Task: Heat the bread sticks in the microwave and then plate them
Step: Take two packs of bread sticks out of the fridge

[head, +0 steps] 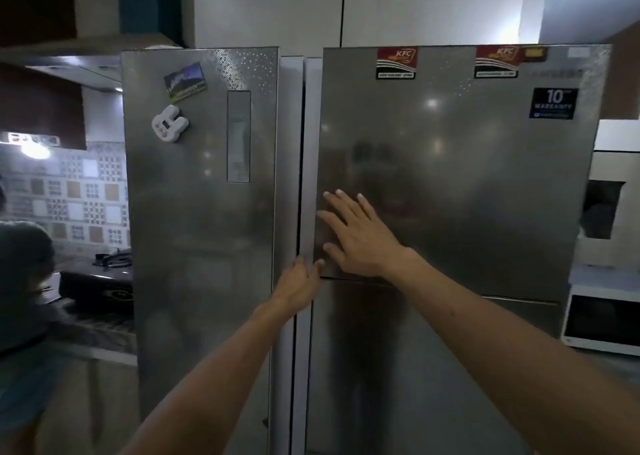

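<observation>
A tall steel side-by-side fridge fills the view, with its left door (201, 212) and right door (457, 184) both closed. My right hand (356, 236) lies flat on the right door near its inner edge, fingers straight and spread. My left hand (299, 283) reaches into the gap between the two doors, its fingertips hooked at the right door's edge. A white microwave (602, 319) stands low on the right beside the fridge. No bread sticks or plate are in view.
A counter with a dark gas stove (100, 281) runs along the left under patterned wall tiles. Another person's shoulder (24, 247) shows at the far left edge. Magnets and stickers dot the fridge doors. A cream cabinet (609, 195) stands above the microwave.
</observation>
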The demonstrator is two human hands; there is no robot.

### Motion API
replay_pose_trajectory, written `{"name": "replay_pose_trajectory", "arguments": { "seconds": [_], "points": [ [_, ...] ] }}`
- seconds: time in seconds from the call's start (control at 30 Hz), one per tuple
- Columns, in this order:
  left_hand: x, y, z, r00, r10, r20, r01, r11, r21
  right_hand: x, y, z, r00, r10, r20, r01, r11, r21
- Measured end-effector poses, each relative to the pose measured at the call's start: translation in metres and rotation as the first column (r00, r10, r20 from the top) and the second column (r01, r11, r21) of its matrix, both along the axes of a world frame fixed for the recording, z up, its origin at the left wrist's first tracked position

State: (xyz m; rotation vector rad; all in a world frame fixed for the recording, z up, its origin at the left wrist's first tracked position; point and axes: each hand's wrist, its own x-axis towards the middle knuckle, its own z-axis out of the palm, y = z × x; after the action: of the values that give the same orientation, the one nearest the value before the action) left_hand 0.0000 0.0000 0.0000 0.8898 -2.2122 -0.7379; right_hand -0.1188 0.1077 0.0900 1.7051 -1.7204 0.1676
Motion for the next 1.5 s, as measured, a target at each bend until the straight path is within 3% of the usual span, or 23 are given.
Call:
{"name": "replay_pose_trajectory", "arguments": {
  "seconds": [0.17,0.3,0.4,0.53,0.73,1.0,1.23,1.3,1.33,1.37,1.43,1.5],
  "points": [
    [-0.018,-0.021,-0.003,0.996,-0.074,-0.043,0.079,0.989,0.126,-0.004,-0.046,0.020,0.950,-0.040,-0.310,0.087,0.986,0.140],
    [-0.023,-0.040,-0.008,0.989,-0.095,-0.113,0.115,0.976,0.188,-0.006,-0.071,0.039,0.830,-0.098,-0.550,0.221,0.962,0.162],
    [-0.025,-0.050,-0.011,0.980,-0.133,-0.145,0.161,0.965,0.207,0.004,-0.088,0.051,0.759,-0.131,-0.638,0.293,0.943,0.155],
    [-0.025,-0.056,-0.014,0.980,-0.124,-0.158,0.156,0.964,0.214,0.018,-0.098,0.059,0.736,-0.182,-0.652,0.403,0.891,0.207],
    [-0.028,-0.043,-0.013,0.978,-0.101,-0.185,0.140,0.967,0.214,0.020,-0.095,0.052,0.735,-0.204,-0.646,0.402,0.899,0.173],
    [-0.015,-0.029,-0.007,0.996,-0.075,-0.045,0.082,0.980,0.181,0.043,-0.078,0.048,0.764,-0.263,-0.590,0.444,0.877,0.184],
    [0.022,-0.004,-0.003,0.970,-0.243,-0.016,0.243,0.961,0.129,0.075,-0.030,0.052,0.822,-0.277,-0.497,0.424,0.882,0.208],
    [0.033,0.006,-0.001,0.971,-0.233,0.056,0.234,0.972,-0.007,0.083,-0.012,0.052,0.828,-0.269,-0.491,0.412,0.887,0.208],
    [0.039,0.009,-0.002,0.974,-0.189,0.125,0.211,0.957,-0.198,0.089,-0.003,0.054,0.832,-0.263,-0.489,0.404,0.890,0.209],
    [0.046,0.015,-0.006,0.976,-0.142,0.166,0.200,0.884,-0.421,0.094,0.007,0.054,0.831,-0.265,-0.489,0.406,0.890,0.208],
    [0.060,0.022,-0.018,0.966,-0.210,0.147,0.243,0.564,-0.789,0.105,0.028,0.056,0.825,-0.271,-0.497,0.419,0.883,0.214],
    [0.075,0.028,-0.027,0.920,-0.338,0.200,0.283,0.216,-0.934,0.110,0.047,0.056,0.829,-0.264,-0.494,0.410,0.887,0.214]
  ]
}}
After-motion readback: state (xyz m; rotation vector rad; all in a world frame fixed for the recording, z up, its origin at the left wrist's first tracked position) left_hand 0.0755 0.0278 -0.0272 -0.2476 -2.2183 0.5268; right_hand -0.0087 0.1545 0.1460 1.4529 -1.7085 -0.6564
